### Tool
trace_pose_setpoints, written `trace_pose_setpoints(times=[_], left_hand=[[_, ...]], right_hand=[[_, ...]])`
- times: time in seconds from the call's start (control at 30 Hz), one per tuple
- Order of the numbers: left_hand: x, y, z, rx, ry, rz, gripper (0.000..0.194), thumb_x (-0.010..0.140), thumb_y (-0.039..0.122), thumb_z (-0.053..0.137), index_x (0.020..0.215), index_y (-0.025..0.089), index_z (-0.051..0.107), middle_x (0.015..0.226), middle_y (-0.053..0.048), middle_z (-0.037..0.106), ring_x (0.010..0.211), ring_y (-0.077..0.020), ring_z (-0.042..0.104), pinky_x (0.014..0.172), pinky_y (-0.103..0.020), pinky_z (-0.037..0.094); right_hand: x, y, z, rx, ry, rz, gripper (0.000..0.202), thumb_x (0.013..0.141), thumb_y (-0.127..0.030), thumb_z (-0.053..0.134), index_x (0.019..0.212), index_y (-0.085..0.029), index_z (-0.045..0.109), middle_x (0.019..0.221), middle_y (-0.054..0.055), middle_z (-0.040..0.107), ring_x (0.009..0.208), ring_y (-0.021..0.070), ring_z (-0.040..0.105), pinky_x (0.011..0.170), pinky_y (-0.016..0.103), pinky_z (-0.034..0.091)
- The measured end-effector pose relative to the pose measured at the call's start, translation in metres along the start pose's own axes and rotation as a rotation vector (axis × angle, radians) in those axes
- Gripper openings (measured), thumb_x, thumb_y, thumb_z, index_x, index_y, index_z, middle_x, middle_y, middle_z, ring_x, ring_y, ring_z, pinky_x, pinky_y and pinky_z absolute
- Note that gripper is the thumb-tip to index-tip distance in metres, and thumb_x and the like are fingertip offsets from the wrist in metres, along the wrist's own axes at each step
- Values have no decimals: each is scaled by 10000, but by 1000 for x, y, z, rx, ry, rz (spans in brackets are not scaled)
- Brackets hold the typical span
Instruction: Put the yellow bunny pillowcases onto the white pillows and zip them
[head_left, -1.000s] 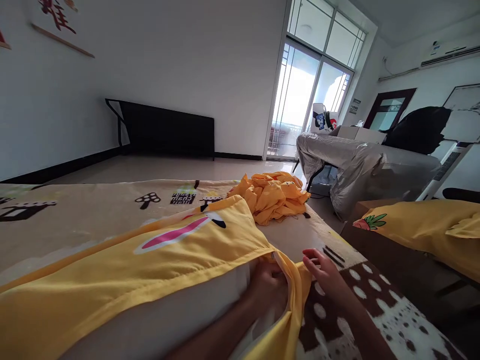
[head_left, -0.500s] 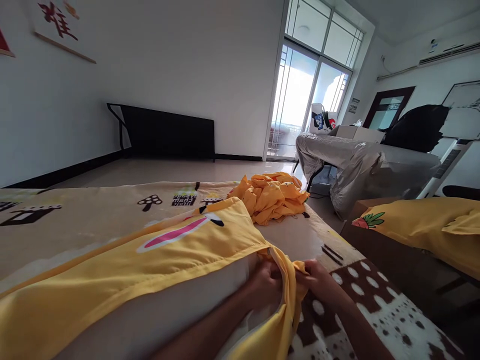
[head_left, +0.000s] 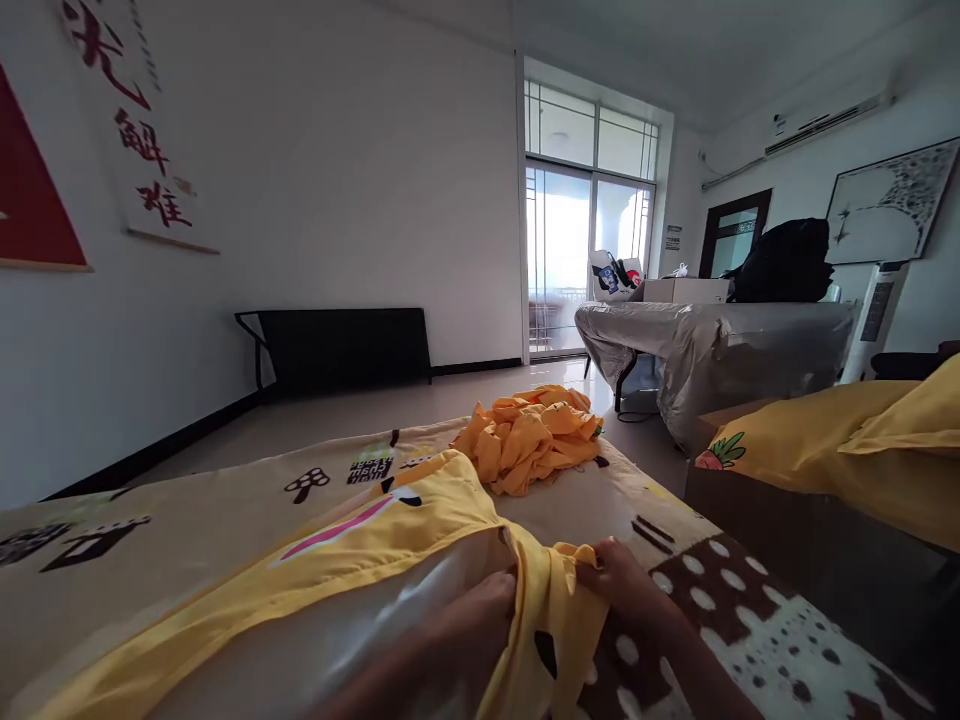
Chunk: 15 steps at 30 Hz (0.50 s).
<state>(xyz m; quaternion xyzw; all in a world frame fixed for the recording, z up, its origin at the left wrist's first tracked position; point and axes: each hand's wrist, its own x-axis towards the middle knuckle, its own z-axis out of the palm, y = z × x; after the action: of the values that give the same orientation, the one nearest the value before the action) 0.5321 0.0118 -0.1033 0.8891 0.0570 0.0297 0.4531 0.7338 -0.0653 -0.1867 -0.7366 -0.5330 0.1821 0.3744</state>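
Note:
A yellow cushion cover (head_left: 450,510) with a pink-and-white cartoon print lies in front of me, its long opening facing me. In the opening shows a smooth, shiny whitish insert (head_left: 352,625). My left hand (head_left: 487,605) is closed at the opening, over the insert; the cover's folded edge hides its fingertips, so what it grips cannot be made out. On the right, my right hand (head_left: 619,575) pinches a bunched part of the cover, which hangs down in folds between the two hands.
Beyond the cover, a crumpled pile of orange-yellow cloth (head_left: 529,440) lies on the patterned blanket (head_left: 247,485). To the right, another yellow printed cover (head_left: 810,445) drapes over a brown box (head_left: 757,520). A plastic-covered table (head_left: 697,330) stands farther back, near the glass door.
My view has tilted up. My left hand has drawn back a little to the left, apart from my right hand. The cover's bunched edge now spreads wider between them, still pinched by my right hand.

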Motion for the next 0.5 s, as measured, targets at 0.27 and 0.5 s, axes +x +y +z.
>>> trace_pose_setpoints(times=[0.27, 0.5], left_hand=[[-86, 37, -92, 664, 219, -464, 626, 699, 446, 570, 1249, 148, 541, 1184, -115, 616, 1054, -277, 556, 925, -364, 420], [-163, -17, -103, 821, 512, -763, 699, 667, 397, 510, 1272, 46, 507, 1168, -218, 618, 1051, -352, 579, 852, -400, 438]], right_hand=[[-18, -4, -4, 219, -215, 233, 316, 529, -296, 717, 722, -180, 497, 676, -58, 515, 617, 90, 466, 507, 184, 310], [-20, -8, -13, 700, -166, 215, 440, 575, -493, 712, 803, -173, 516, 721, -27, 566, 633, 109, 540, 558, 208, 402]])
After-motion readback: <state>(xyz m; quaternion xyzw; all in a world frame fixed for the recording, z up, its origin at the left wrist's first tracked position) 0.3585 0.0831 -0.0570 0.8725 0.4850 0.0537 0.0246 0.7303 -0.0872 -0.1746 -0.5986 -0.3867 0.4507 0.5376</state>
